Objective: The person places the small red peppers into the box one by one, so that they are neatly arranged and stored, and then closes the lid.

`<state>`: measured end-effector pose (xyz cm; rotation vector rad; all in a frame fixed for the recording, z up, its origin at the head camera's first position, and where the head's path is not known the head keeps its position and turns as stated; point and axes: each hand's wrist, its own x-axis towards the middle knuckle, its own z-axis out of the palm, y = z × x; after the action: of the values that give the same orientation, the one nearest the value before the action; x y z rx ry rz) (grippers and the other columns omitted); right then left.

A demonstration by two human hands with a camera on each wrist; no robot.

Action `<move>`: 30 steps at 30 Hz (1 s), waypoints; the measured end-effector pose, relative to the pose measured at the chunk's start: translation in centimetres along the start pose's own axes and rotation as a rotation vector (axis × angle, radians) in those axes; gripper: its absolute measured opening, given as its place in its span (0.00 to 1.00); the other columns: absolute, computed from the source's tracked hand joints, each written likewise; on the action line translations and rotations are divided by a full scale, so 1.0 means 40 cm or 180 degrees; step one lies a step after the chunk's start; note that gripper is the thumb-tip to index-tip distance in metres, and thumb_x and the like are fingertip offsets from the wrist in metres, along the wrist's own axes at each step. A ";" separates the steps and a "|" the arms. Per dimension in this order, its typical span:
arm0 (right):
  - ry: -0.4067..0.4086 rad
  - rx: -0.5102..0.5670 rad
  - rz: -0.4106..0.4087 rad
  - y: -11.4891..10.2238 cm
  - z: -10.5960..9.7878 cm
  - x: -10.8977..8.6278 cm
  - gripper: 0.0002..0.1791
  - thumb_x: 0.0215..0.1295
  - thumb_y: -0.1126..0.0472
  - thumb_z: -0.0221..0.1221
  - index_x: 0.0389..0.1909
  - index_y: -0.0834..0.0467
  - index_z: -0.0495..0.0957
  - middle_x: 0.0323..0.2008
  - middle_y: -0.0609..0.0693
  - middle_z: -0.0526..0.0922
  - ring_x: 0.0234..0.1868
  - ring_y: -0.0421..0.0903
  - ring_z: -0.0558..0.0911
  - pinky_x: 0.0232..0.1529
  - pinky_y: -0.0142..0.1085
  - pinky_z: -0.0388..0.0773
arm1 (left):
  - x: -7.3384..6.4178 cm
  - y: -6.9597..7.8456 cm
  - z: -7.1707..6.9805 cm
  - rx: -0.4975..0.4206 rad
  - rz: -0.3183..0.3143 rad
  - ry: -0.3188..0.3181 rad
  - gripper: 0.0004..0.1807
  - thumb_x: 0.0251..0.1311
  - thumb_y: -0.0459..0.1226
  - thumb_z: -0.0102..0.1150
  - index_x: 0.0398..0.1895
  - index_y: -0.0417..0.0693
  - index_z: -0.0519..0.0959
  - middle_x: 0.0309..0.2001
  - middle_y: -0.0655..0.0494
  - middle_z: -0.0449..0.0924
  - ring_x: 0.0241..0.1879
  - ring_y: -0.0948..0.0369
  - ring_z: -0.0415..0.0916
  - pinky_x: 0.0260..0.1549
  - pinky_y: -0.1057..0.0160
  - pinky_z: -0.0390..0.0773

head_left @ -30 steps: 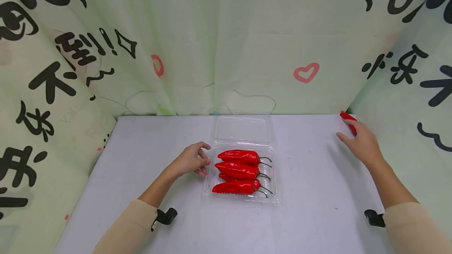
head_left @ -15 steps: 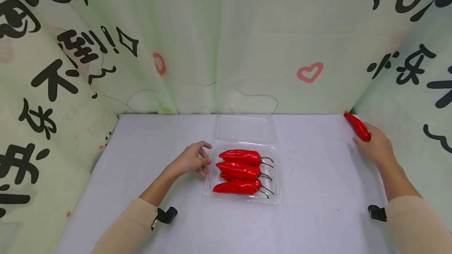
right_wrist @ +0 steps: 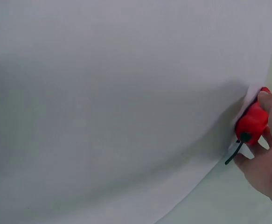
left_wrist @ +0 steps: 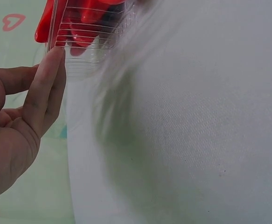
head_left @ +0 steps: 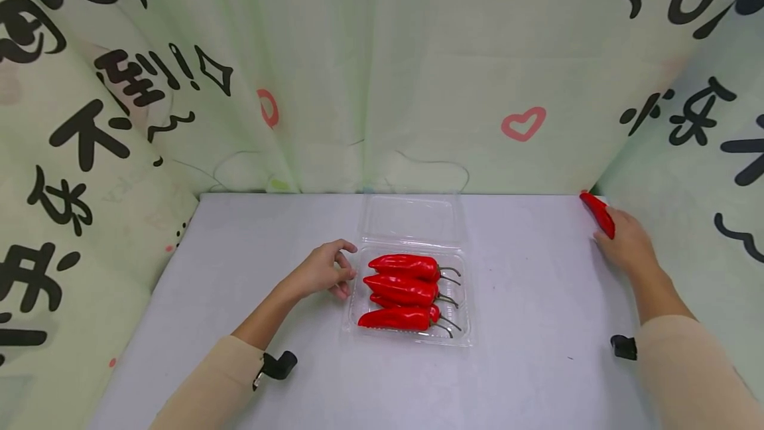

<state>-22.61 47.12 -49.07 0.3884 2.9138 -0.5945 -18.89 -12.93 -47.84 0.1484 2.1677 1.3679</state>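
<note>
In the head view my right hand (head_left: 627, 241) grips a red chili pepper (head_left: 597, 213) at the table's back right corner. The right wrist view shows its green stem (right_wrist: 234, 153) pointing out from between thumb and fingers. A clear plastic clamshell box (head_left: 382, 340) lies mid-table, its lid (head_left: 412, 217) folded back. Several glossy red chili peppers (head_left: 402, 289) lie inside, stems to the right. My left hand (head_left: 327, 269) is beside the box, fingers loosely bent, fingertips right at its left rim; the left wrist view has them against the ridged plastic wall (left_wrist: 84, 58).
A white tabletop (head_left: 525, 324) stretches around the box. Pale green printed curtains (head_left: 430, 85) stand along the back, left and right edges, close behind the lid and the right hand.
My right hand has closed round the single pepper and drawn slightly to the right, and more of the pepper shows. The left hand and the box have stayed in place.
</note>
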 end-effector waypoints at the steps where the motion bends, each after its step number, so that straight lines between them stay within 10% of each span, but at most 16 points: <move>1: -0.0005 0.0011 0.0013 -0.003 0.001 -0.001 0.50 0.70 0.65 0.60 0.80 0.68 0.36 0.74 0.79 0.45 0.72 0.79 0.51 0.61 0.77 0.65 | 0.000 0.000 0.000 -0.0006 0.0000 -0.0008 0.28 0.67 0.29 0.64 0.68 0.40 0.69 0.40 0.43 0.81 0.23 0.56 0.85 0.27 0.59 0.89; 30: 0.0368 0.0425 0.0436 -0.016 0.033 -0.019 0.44 0.68 0.67 0.63 0.77 0.71 0.48 0.66 0.79 0.58 0.66 0.77 0.60 0.59 0.73 0.74 | -0.002 -0.002 0.002 0.0021 0.0014 0.0015 0.28 0.67 0.29 0.65 0.68 0.40 0.69 0.40 0.42 0.82 0.23 0.56 0.85 0.26 0.59 0.89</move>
<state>-21.96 45.86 -49.90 0.6537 2.9326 -0.7716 -18.76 -12.93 -47.89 0.1527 2.1770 1.3650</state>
